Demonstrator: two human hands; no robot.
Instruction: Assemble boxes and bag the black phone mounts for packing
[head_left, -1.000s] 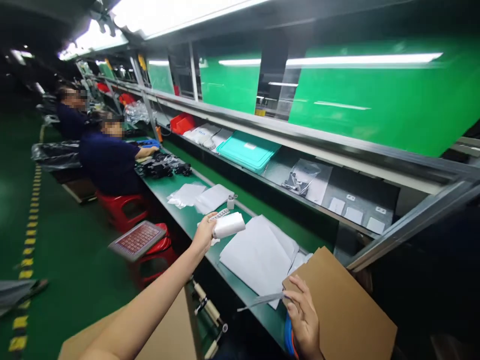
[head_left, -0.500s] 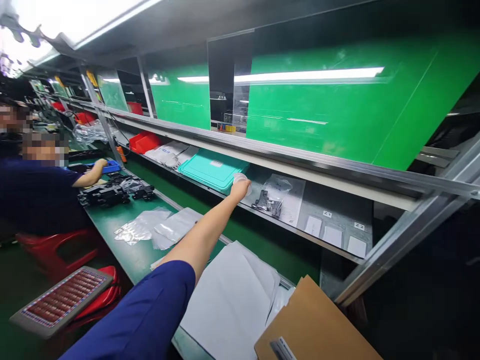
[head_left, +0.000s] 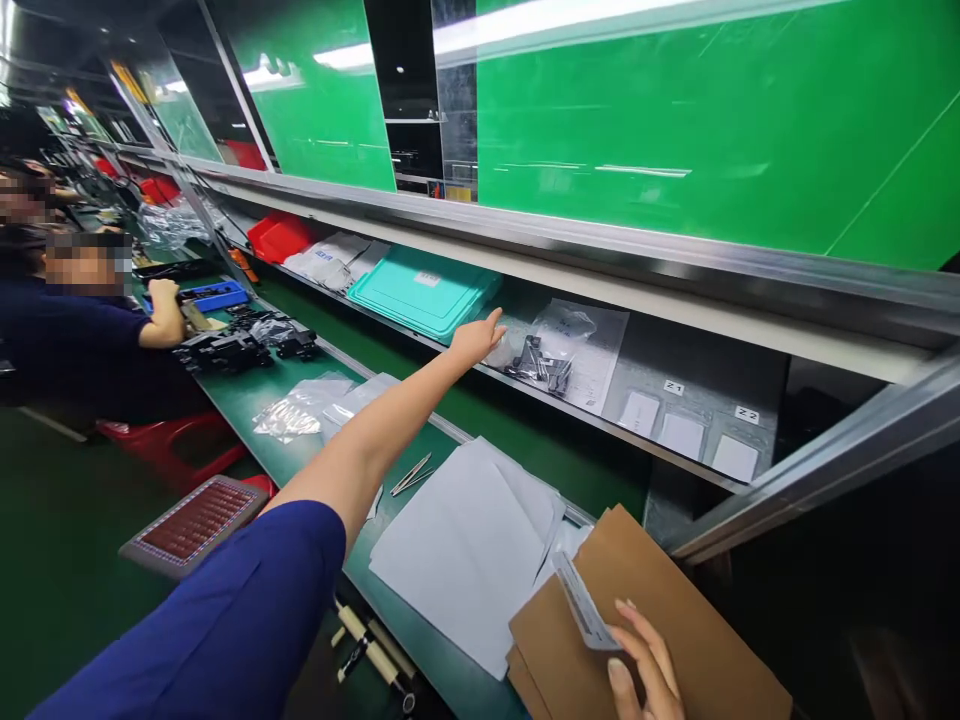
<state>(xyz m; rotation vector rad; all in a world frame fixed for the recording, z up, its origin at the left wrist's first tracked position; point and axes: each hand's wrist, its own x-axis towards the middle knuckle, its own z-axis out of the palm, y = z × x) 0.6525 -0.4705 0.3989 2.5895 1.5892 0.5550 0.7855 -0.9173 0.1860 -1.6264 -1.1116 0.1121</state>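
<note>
My left hand (head_left: 476, 340) reaches over the shelf beside the turquoise lidded bin (head_left: 420, 285). Its thumb points up and its fingers are apart, just above a clear round plastic piece (head_left: 501, 352) that it partly hides. At the lower right, my right hand (head_left: 646, 665) pinches the near end of a narrow translucent strip with printing (head_left: 583, 605). The strip is over brown cardboard sheets (head_left: 675, 600). A bag of black parts (head_left: 541, 368) lies on the shelf to the right of my left hand.
White sheets (head_left: 465, 550), tweezers (head_left: 411, 475) and clear bags (head_left: 304, 408) lie on the green bench. White cards (head_left: 682, 435) line the shelf's right end by a metal post (head_left: 840, 440). A co-worker (head_left: 82, 340) sits at the left near black parts (head_left: 225, 350).
My left hand has loosened from the clear round piece, which now sits low at the shelf. My right hand has come into view at the strip, which has shifted up the cardboard. The view has tilted down.
</note>
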